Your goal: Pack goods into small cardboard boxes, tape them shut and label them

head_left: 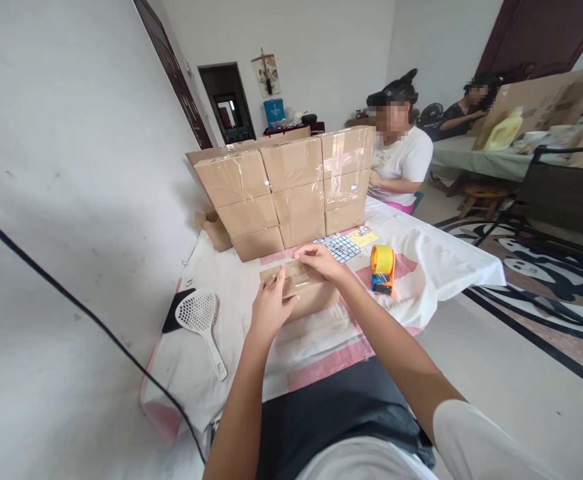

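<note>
A small cardboard box [315,301] lies on the table in front of me, with a strip of clear tape [299,275] across its top. My left hand [271,301] holds the box's left end, thumb apart from the fingers. Over the far side of the box top, my right hand [320,259] has thumb and fingertips pinched together; what is between them, if anything, is too small to make out. An orange and blue tape dispenser [382,270] with a yellow roll stands to the right of the box.
Several taped cardboard boxes [291,193] are stacked at the table's back. A white slotted scoop [199,313] lies at left on a dark flat item [172,317]. A black cable [89,310] runs along the left. One person [401,157] sits beyond the stack; another [464,113] is farther right.
</note>
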A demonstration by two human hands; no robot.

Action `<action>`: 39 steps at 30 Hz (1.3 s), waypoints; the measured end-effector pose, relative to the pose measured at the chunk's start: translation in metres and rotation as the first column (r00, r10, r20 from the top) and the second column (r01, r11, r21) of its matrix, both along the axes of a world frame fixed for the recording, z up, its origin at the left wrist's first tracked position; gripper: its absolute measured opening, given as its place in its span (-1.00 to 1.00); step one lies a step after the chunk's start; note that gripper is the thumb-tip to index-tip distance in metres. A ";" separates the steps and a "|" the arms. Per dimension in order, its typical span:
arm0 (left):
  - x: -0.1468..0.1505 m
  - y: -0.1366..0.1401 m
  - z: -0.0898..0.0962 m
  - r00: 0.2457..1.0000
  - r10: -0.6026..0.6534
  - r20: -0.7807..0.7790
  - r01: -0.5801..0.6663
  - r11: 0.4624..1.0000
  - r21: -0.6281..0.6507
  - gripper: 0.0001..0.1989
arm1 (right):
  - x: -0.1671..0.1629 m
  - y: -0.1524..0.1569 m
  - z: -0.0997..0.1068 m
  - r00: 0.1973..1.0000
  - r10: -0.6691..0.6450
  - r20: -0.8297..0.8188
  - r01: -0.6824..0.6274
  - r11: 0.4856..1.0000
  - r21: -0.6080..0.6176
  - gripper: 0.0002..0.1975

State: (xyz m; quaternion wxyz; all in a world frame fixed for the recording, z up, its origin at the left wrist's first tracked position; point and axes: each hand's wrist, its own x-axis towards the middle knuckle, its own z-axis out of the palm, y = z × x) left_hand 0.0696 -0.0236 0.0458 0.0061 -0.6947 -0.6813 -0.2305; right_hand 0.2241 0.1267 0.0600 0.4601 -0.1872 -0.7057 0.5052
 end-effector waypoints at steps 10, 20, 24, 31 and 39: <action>0.001 0.000 -0.001 0.999 0.000 0.035 0.000 1.000 0.002 -0.11 | 0.013 -0.005 0.007 0.969 0.103 -0.226 -0.151 0.967 -0.204 -0.62; 0.000 0.000 -0.004 0.997 -0.010 0.076 0.008 1.000 0.015 -0.06 | 0.004 -0.012 0.005 0.958 0.287 -0.015 -0.283 0.931 -0.229 -0.58; 0.000 0.000 -0.007 0.992 -0.016 0.125 0.012 1.000 0.027 0.04 | 0.006 -0.015 0.003 0.956 0.290 0.050 -0.279 0.947 -0.156 -0.57; 0.002 -0.003 -0.008 0.991 -0.020 0.131 0.015 0.999 0.037 0.08 | 0.005 -0.021 -0.005 0.965 0.225 0.133 -0.215 0.973 -0.085 -0.55; -0.001 -0.002 -0.016 0.995 -0.047 0.083 0.041 0.997 0.072 0.05 | 0.009 -0.027 -0.001 0.974 0.183 0.133 -0.176 0.982 -0.066 -0.52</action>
